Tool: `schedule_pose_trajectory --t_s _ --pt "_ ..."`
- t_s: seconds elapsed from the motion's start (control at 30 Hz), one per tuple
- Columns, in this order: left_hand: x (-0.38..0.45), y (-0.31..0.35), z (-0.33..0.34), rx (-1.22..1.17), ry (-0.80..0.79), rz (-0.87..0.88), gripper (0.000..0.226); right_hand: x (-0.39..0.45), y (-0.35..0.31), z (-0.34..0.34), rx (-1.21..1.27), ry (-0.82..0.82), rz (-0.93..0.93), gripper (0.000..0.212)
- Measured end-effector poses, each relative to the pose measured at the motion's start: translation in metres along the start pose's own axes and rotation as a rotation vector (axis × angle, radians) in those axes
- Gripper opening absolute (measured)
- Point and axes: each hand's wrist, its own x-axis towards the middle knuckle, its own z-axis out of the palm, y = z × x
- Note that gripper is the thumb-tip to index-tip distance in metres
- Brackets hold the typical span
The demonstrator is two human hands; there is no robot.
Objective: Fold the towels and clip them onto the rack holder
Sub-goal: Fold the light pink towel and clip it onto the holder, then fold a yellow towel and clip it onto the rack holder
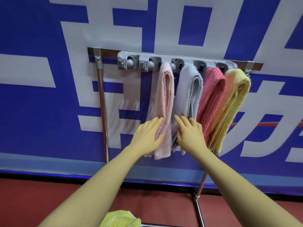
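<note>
A grey clip holder [164,57] is fixed on the top bar of a metal rack. Folded towels hang from its clips, left to right: a pale pink towel [165,99], a light blue towel [190,94], a red-pink towel [211,99] and a yellow towel [232,108]. My left hand [147,136] lies flat with straight fingers against the left side of the pale pink towel. My right hand [188,133] presses with straight fingers on the lower part of the light blue towel, just right of the pink one. The two leftmost clips hold nothing.
Another yellow towel [121,218] lies at the bottom edge of the view. The rack's steel uprights [103,112] and a lower bar [199,208] stand on a red floor. A blue and white banner [41,79] hangs behind the rack.
</note>
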Motion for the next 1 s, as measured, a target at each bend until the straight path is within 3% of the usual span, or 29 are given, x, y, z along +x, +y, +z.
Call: schedule_pose_trajectory --t_s 0.1,0.3,0.67,1.0 --pt "0.005 0.010 0.005 -0.014 -0.014 0.015 0.061 -0.004 0.013 -0.005 0.098 0.019 -0.037 0.043" --pt "0.014 0.024 0.014 -0.003 -0.023 0.020 0.061 -0.013 0.032 -0.014 0.120 0.027 -0.057 0.047" --pt "-0.056 -0.011 0.036 0.111 -0.107 -0.013 0.057 -0.070 -0.020 0.026 0.110 -0.042 -0.075 0.047" --pt "-0.149 -0.082 0.116 0.090 -0.293 -0.127 0.043 -0.161 -0.070 0.143 0.189 -0.369 -0.093 0.042"
